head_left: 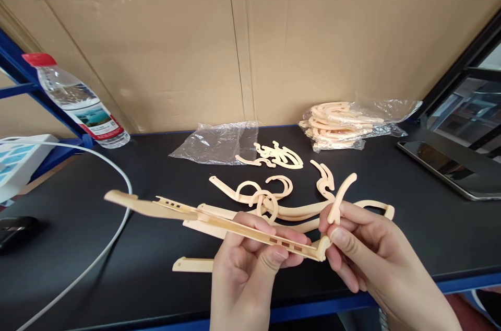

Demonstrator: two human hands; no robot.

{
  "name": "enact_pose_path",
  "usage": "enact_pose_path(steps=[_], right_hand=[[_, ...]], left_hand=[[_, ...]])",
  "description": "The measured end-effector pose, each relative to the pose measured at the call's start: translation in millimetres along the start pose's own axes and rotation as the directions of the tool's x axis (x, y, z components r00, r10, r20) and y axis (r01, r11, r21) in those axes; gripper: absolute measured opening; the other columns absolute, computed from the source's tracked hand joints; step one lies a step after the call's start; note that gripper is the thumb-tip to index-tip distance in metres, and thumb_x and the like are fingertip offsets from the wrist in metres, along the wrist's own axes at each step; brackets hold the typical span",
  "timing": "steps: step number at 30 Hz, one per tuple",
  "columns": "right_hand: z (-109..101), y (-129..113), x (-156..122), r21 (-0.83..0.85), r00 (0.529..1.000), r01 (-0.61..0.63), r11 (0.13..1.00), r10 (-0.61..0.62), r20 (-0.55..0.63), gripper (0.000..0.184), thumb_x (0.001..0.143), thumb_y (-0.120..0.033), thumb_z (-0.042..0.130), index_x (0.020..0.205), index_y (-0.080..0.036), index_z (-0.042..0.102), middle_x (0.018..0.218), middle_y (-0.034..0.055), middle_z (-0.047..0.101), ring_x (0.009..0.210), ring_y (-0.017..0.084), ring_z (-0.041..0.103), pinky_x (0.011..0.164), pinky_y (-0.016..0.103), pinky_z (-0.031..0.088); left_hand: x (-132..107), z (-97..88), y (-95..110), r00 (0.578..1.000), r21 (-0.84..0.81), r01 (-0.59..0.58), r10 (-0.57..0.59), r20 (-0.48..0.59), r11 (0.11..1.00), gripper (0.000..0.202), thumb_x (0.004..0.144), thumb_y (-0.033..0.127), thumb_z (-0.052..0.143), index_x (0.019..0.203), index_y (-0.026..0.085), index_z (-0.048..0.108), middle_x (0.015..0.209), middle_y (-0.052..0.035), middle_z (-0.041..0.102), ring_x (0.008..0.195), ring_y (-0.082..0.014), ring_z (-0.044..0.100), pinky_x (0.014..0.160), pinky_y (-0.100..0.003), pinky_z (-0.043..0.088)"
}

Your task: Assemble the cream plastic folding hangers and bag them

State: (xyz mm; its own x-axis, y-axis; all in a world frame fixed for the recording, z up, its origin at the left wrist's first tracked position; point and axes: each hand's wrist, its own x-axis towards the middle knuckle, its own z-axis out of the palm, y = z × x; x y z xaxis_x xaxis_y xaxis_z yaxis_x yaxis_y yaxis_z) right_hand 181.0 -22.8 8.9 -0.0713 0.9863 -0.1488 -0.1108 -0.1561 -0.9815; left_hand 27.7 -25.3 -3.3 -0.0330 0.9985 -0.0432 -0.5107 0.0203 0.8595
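My left hand [254, 263] is closed round a long beige plastic hanger arm [235, 225], its thumb and fingers pinching it near the slotted right end. The arm reaches up to the left, where a flatter paddle-like piece [152, 208] joins it. A short curved beige hanger piece [344, 196] is pinched upright between the thumb and fingers of my right hand [364, 250]. That hand is right beside the arm's hooked end; contact between the two pieces is unclear. On the table behind lie loose beige hooks [282, 185] and more arms [192, 264], partly hidden by my hands.
Smaller cut-out pieces [277, 155] lie by a clear plastic bag [219, 143]. A bag of beige parts [340, 125] is at the back right, near a phone [450, 169]. A water bottle [84, 101], white cable [127, 185] and black mouse [15, 229] are left.
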Motion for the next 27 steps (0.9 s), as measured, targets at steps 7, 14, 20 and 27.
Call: enact_pose_path(steps=[7,14,20,27], right_hand=[[12,0,-6,-0.099,0.975,0.099,0.99,-0.116,-0.188,0.032,0.084,-0.049,0.066,0.08,-0.018,0.063,0.051,-0.0032,0.055,0.038,0.006,0.042,0.039,0.019,0.029],[20,8,-11,-0.25,0.913,0.257,0.934,-0.319,-0.255,0.025,0.088,-0.043,0.062,0.079,-0.019,0.064,0.053,-0.0023,0.057,0.037,0.008,0.047,0.038,0.02,0.036],[26,11,-13,-0.347,0.829,0.371,0.861,-0.476,-0.294,0.022,0.089,-0.034,0.061,0.071,-0.022,0.062,0.05,-0.0041,0.057,0.035,0.007,0.048,0.036,0.017,0.038],[30,23,-16,-0.443,0.734,0.433,0.785,-0.592,-0.333,0.017,0.09,-0.028,0.059,0.076,-0.022,0.065,0.053,-0.0027,0.061,0.037,0.009,0.051,0.036,0.018,0.04]], left_hand=[[0,2.2,1,0.999,-0.005,-0.019,0.018,-0.028,1.0,0.017,0.078,0.022,0.076,0.08,0.018,0.06,0.077,-0.0059,0.077,0.078,-0.0188,0.075,0.067,-0.02,0.059],[-1,4.7,1,0.995,0.022,-0.072,0.073,-0.067,0.997,0.014,0.081,0.018,0.071,0.08,0.018,0.057,0.075,-0.0046,0.077,0.076,-0.017,0.074,0.065,-0.018,0.058],[-1,5.6,2,0.993,0.045,-0.07,0.074,-0.092,0.997,0.016,0.079,0.021,0.073,0.08,0.018,0.057,0.075,-0.0056,0.077,0.075,-0.0189,0.075,0.064,-0.019,0.059],[-1,5.5,3,0.992,0.001,-0.058,0.058,-0.115,0.998,0.02,0.075,0.023,0.078,0.079,0.017,0.06,0.071,-0.006,0.077,0.072,-0.0178,0.075,0.062,-0.017,0.058]])
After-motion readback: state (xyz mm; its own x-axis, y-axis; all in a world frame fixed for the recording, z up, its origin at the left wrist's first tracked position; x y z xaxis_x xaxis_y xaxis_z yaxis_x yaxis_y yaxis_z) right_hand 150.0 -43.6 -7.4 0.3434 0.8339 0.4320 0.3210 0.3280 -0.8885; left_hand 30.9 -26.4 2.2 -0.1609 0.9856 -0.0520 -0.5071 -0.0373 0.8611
